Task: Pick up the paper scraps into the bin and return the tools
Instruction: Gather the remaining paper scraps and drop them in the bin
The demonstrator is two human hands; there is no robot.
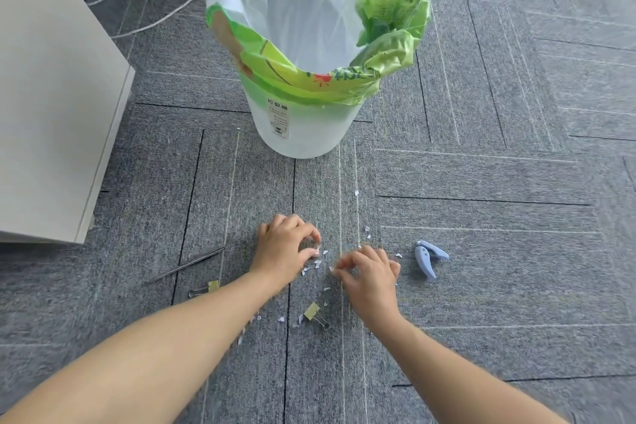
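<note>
Scrap pickup underway: left hand (pixel 285 244) & right hand (pixel 370 274) curled over paper scraps (pixel 318 263), actual grip can't tell. Next: pinch firmly, carry to bin (pixel 304 134) at 12 o'clock.

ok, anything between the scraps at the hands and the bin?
Nothing visible. Only bare carpet lies between the paper scraps and the bin, whose mouth is open. The hole punch lies off to the right, the binder clip nearer the person.
</note>
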